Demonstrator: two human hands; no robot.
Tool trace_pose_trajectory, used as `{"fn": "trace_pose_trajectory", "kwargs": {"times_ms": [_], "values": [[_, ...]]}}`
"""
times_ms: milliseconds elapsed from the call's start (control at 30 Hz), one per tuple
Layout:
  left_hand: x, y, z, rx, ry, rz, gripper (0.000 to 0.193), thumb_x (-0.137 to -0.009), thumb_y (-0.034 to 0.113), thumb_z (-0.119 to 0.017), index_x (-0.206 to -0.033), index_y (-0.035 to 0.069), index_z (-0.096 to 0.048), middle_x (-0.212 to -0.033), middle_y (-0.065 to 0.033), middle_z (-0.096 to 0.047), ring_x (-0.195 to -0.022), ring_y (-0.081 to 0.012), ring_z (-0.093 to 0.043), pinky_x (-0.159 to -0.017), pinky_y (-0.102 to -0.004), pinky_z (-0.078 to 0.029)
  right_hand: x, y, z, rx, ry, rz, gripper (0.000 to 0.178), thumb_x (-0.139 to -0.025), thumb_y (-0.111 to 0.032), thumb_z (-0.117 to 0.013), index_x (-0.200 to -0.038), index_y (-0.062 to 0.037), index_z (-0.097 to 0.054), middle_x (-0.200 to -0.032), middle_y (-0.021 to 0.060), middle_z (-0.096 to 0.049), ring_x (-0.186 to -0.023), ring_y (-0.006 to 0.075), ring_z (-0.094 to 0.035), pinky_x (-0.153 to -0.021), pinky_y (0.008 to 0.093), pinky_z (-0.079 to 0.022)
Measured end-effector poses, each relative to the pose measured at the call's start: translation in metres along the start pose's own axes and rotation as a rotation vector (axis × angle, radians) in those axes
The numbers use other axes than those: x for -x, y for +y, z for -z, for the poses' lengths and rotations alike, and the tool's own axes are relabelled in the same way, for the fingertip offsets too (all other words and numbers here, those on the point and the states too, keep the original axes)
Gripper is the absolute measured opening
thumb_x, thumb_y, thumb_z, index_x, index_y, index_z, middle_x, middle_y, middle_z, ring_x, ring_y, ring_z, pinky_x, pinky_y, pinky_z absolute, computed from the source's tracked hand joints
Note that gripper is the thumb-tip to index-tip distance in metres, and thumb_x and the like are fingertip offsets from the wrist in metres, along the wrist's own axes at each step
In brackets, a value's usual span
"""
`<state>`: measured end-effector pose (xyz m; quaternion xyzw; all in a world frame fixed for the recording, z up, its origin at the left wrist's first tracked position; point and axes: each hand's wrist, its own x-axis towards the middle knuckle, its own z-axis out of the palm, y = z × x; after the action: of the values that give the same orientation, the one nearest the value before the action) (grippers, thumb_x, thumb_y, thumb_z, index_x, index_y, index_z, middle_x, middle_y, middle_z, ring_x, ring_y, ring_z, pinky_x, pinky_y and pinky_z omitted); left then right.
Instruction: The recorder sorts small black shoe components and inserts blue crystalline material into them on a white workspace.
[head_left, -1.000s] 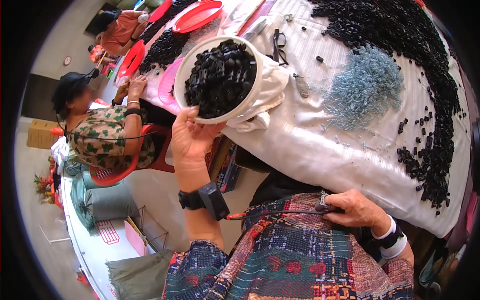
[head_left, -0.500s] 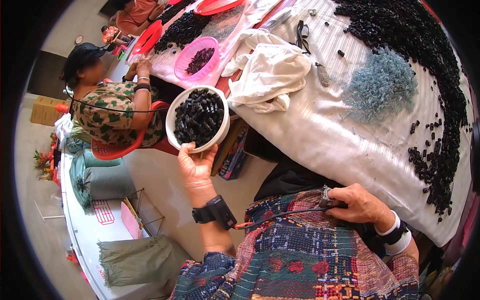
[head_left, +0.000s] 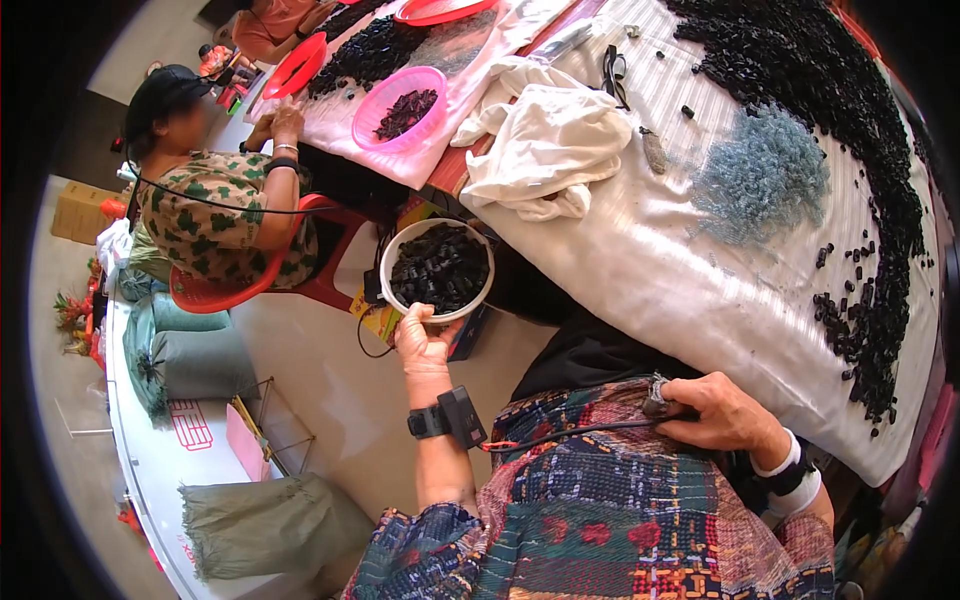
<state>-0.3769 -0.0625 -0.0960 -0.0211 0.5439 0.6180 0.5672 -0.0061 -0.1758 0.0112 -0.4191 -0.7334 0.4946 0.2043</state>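
My left hand (head_left: pixel 425 347) grips the near rim of a round white bowl (head_left: pixel 489 281), thumb over the edge. Small black plastic-looking pieces (head_left: pixel 438 268) fill much of the bowl, which hangs over the floor beside the table corner. At my lap, my right hand (head_left: pixel 722 415) is closed on a small, rough grey object (head_left: pixel 655 394) whose kind I cannot make out; the fingers hide part of it. A dark cable (head_left: pixel 570 433) runs across my patterned clothing from the left wrist band toward the right hand.
Black pieces (head_left: pixel 800 65) lie heaped along the far and right parts of the white-covered table (head_left: pixel 640 255). A blue-grey tangle of thin scraps (head_left: pixel 760 175) and a white cloth (head_left: pixel 545 140) lie there too. A co-worker (head_left: pixel 225 200) sits at left by a pink basket (head_left: pixel 437 125).
My left hand has carried the bowl a little right and down, away from the co-worker. My right hand has barely moved and keeps its grip.
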Motion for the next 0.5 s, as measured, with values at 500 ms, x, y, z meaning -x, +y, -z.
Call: {"fn": "trace_pose_trajectory", "kwargs": {"times_ms": [500], "values": [[-0.026, -0.029, -0.035, -0.46, 0.063, -0.237, 0.06, -0.059, 0.006, -0.066, -0.114, 0.006, -0.042, -0.097, -0.0099, -0.052, -0.084, -0.0234, -0.056, -0.051, -0.0415, -0.051, 0.001, -0.01, -0.003, 0.053, 0.041, -0.127, 0.027, -0.067, -0.008, -0.072, -0.09, -0.0032, -0.06, -0.065, 0.0096, -0.059, -0.056, 0.022, -0.059, -0.052, 0.0294, -0.045]]}}
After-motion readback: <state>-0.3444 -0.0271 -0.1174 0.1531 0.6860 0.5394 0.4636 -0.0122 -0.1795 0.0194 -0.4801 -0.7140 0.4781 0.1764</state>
